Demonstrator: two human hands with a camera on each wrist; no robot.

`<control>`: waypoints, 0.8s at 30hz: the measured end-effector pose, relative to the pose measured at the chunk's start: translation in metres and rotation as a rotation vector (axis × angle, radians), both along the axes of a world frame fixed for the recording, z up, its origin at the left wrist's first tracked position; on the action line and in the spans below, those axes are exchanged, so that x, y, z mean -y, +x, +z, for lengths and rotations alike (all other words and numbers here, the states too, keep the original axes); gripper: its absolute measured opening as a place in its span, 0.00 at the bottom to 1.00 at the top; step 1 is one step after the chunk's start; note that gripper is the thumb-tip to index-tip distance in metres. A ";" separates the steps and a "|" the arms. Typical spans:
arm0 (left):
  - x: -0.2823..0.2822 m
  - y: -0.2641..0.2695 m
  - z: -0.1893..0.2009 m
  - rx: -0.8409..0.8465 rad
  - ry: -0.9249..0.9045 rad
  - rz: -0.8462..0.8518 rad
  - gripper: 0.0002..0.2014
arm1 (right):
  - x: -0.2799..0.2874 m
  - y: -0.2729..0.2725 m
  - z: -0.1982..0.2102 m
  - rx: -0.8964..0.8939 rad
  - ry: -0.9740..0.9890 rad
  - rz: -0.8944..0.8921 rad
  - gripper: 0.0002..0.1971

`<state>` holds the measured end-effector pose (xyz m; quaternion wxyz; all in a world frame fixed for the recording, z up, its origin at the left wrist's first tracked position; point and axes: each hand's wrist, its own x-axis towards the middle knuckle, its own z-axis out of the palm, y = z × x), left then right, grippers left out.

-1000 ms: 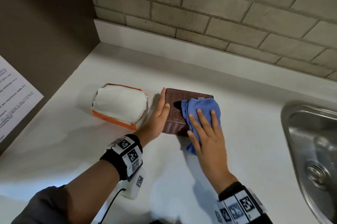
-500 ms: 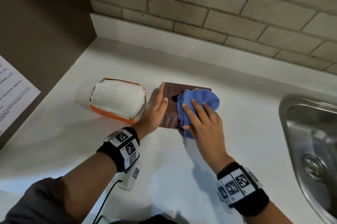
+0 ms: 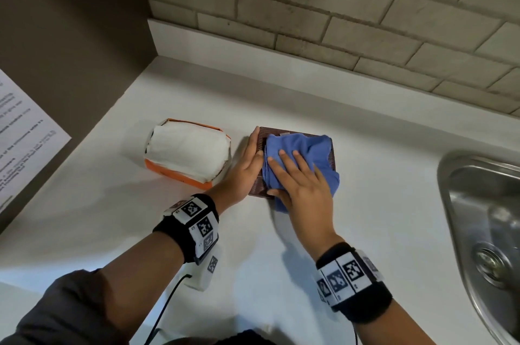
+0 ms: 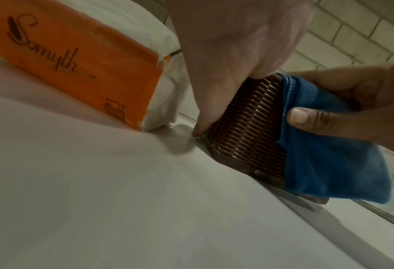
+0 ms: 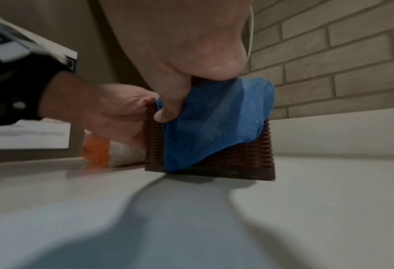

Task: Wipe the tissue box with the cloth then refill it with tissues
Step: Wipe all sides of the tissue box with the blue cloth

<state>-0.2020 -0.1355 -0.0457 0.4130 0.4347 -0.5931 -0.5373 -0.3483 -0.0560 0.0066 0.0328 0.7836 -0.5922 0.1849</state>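
A brown woven tissue box (image 3: 260, 184) stands on the white counter (image 3: 365, 190), between an orange pack of tissues (image 3: 187, 153) on its left and a steel sink (image 3: 484, 221) well apart on its right. The left hand (image 3: 244, 167) lies with straight fingers flat against the box's left side, its thumb resting on the top edge, so it braces the box without curling round it. The right hand (image 3: 304, 181) presses a blue cloth (image 3: 318, 150) down on the top of the box with its fingers spread and mostly straight; in the right wrist view the thumb (image 5: 168, 107) bends down over the near edge and pins the cloth against the front face. The cloth covers most of the lid and hangs down the near side, and its lower corner seems to reach the counter, though the blur there leaves that unsure. A printed sheet (image 3: 19, 136) hangs on the dark wall at far left.
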 end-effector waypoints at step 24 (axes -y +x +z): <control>-0.007 0.000 0.022 0.083 0.112 -0.044 0.40 | -0.005 -0.011 -0.011 0.064 -0.032 -0.094 0.30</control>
